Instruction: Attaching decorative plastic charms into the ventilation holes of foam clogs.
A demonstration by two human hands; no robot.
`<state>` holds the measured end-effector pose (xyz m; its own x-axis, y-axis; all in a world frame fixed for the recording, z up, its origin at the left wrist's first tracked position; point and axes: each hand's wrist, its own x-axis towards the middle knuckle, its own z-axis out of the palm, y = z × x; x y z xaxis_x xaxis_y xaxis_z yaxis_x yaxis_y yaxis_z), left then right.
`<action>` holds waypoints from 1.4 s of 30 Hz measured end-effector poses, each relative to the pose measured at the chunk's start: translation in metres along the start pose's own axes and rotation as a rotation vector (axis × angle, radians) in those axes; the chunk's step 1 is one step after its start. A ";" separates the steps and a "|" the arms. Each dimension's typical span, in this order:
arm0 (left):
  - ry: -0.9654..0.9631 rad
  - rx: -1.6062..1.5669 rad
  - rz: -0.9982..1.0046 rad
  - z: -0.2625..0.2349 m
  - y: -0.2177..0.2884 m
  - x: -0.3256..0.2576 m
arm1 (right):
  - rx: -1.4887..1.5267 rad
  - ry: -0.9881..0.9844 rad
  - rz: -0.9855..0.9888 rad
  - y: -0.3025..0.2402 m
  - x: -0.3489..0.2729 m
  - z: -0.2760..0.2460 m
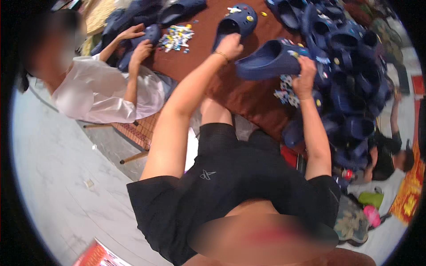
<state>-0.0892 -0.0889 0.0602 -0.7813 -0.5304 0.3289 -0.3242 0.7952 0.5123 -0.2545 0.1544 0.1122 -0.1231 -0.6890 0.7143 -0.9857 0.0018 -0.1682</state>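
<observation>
My left hand (230, 46) is closed on the near edge of a navy clog (248, 12), whose holed toe points away and carries a few small charms. In my right hand (305, 77) is a second navy clog (262, 64), tilted, its opening up and its toe to the right. The fingers wrap round the toe end, where several colourful charms (293, 53) sit. Just below that clog lies a small heap of white and blue charms (287, 92) on the brown cloth (248, 95). Part of the left fingers is hidden from view.
A large pile of navy clogs (350, 88) fills the right side. Another heap of charms (176, 37) lies at the far left of the cloth. Beside it, a co-worker in a white top (111, 88) handles a navy clog (152, 34). More people are at the right edge.
</observation>
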 end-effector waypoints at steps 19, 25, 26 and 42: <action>0.164 -0.150 0.017 -0.001 0.087 -0.203 | 0.229 -0.371 0.322 -0.090 -0.116 0.030; -0.162 0.107 0.055 0.044 0.094 -0.179 | 0.350 -0.268 0.215 -0.105 -0.099 0.043; -0.201 0.109 0.055 0.050 0.093 -0.175 | 0.332 -0.291 0.167 -0.107 -0.098 0.045; -0.381 0.414 -0.017 0.073 0.084 -0.172 | 0.355 -0.023 0.610 -0.120 -0.122 0.060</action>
<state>-0.0206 0.0905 -0.0114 -0.8865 -0.4621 -0.0258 -0.4611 0.8769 0.1358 -0.1148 0.1952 0.0044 -0.6352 -0.6554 0.4085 -0.6443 0.1580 -0.7483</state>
